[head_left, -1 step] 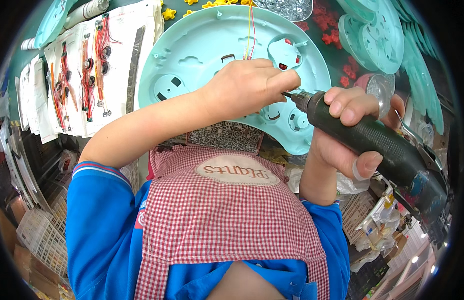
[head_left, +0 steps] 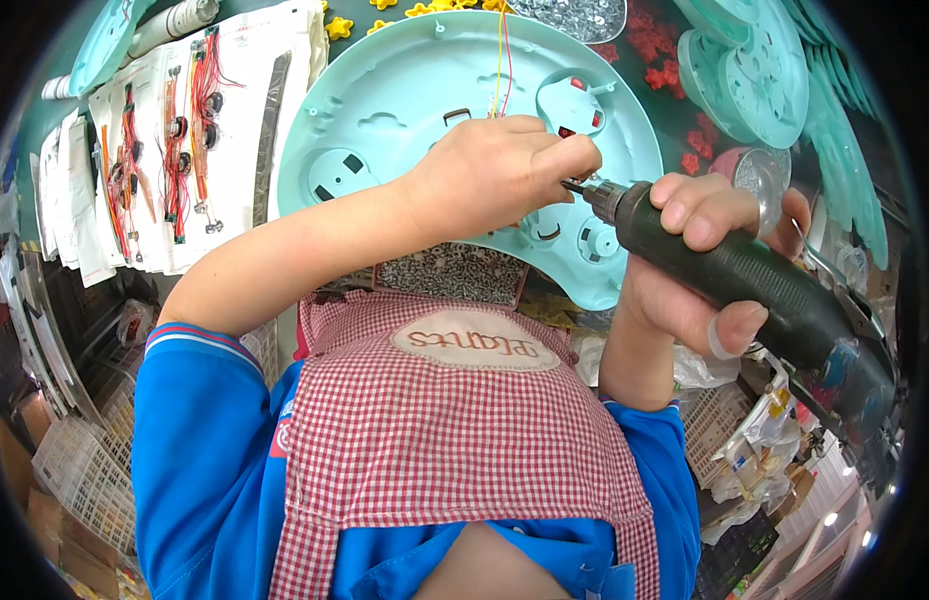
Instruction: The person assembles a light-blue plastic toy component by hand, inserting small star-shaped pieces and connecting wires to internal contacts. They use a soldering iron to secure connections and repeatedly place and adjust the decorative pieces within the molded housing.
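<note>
Near ctr.: box (head_left: pixel 521 284) w/ small metal parts (head_left: pixel 449 272). Mid. R.: R. hand (head_left: pixel 667 300) wrapped round black driver (head_left: pixel 769 280); L. hand (head_left: pixel 499 165) curled at its bit (head_left: pixel 576 187), contents hidden, over teal shell (head_left: pixel 384 90). Far: clear tray (head_left: pixel 588 42) w/ shiny pcs. (head_left: pixel 569 16). Pose unchanged vs. prev.

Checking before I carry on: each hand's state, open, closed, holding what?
Left hand: closed, fingertips by the driver bit; anything pinched is hidden.
Right hand: closed around the black electric screwdriver.

One black power screwdriver (head_left: pixel 729 255), slanting across the right edge of one turquoise plastic shell (head_left: pixel 384 90), curved, hollow side up, red and yellow wires (head_left: pixel 509 60) running from its middle toward its far edge.
</note>
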Demonstrator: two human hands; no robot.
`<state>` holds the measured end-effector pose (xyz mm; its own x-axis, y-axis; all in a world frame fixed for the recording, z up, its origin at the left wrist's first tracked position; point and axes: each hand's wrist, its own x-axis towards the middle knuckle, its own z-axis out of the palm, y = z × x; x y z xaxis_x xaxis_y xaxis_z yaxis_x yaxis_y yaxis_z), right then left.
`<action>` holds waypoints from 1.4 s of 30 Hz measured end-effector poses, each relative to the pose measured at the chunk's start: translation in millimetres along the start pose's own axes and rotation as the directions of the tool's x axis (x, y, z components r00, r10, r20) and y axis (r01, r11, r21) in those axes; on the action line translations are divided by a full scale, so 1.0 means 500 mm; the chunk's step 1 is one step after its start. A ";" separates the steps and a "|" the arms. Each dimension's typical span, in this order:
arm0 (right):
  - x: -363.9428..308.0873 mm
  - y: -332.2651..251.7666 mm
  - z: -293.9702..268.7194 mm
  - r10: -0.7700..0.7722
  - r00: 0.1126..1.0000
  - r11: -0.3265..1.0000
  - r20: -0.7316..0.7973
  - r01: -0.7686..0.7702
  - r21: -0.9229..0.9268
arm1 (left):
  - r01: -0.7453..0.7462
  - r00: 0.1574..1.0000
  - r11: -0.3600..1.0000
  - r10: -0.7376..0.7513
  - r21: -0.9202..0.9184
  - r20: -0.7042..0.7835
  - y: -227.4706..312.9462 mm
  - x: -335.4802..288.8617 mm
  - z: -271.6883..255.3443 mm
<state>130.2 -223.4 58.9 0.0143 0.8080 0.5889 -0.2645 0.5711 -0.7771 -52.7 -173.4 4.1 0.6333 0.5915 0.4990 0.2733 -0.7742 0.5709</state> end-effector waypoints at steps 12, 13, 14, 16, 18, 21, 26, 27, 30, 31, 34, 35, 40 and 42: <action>0.020 0.052 0.019 0.049 0.987 0.987 -0.151 -0.071 -0.144 | 0.138 0.962 0.961 -0.188 0.239 0.200 -0.022 -0.020 -0.028; 0.015 0.061 0.014 0.046 0.988 0.982 -0.147 -0.072 -0.177 | 0.141 0.961 0.961 -0.191 0.237 0.202 -0.022 -0.021 -0.028; 0.012 0.065 0.012 0.042 0.989 0.975 -0.142 -0.071 -0.209 | 0.150 0.958 0.962 -0.198 0.229 0.208 -0.022 -0.020 -0.029; 0.013 0.066 0.016 0.051 0.992 0.975 -0.116 -0.074 -0.209 | 0.165 0.951 0.962 -0.213 0.215 0.222 -0.022 -0.019 -0.032; 0.012 0.068 0.008 0.084 0.995 0.976 -0.061 -0.094 -0.195 | 0.154 0.955 0.960 -0.206 0.235 0.213 -0.022 -0.023 -0.028; 0.023 0.033 -0.020 0.146 0.978 0.987 -0.150 -0.154 -0.041 | 0.186 0.953 0.952 -0.235 0.243 0.192 -0.020 -0.031 -0.043; -0.005 -0.088 -0.093 -0.191 0.890 0.976 -0.414 0.128 -0.175 | -0.083 0.967 0.948 0.001 0.309 0.257 -0.023 -0.033 -0.089; -0.012 -0.094 -0.105 -0.254 0.845 0.942 -0.471 0.104 -0.320 | -0.155 0.947 0.926 0.040 0.345 0.318 -0.031 -0.030 -0.085; -0.065 -0.071 -0.156 -0.175 0.734 0.823 -0.656 -0.257 -0.507 | -0.196 0.942 0.869 0.039 0.455 0.333 -0.016 -0.013 -0.104; -0.076 -0.069 -0.159 -0.143 0.778 0.769 -0.612 -0.302 -0.563 | -0.125 0.911 0.862 -0.096 0.492 0.401 0.009 -0.008 -0.134; -0.096 -0.063 -0.136 -0.153 0.760 0.716 -0.631 -0.355 -0.601 | -0.019 0.905 0.858 -0.204 0.513 0.374 0.009 -0.045 -0.193; -0.101 -0.076 -0.138 -0.448 0.729 0.431 -0.518 -0.331 -0.839 | 0.056 0.908 0.864 -0.253 0.501 0.334 0.012 -0.060 -0.206; -0.112 -0.053 -0.027 -0.314 0.949 0.243 0.029 0.109 -0.964 | 0.289 0.894 0.942 -0.329 0.168 0.306 0.012 -0.079 -0.197; -0.060 0.003 0.082 0.178 0.971 0.553 0.162 0.037 -0.832 | 0.502 0.856 0.808 -0.414 -0.308 0.310 -0.004 -0.088 -0.177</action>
<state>89.7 -252.7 49.3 -0.1896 0.8625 0.4692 0.6565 0.4667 -0.5926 -145.2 -178.3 38.6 0.6533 0.7570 -0.0114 0.3157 -0.2587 0.9129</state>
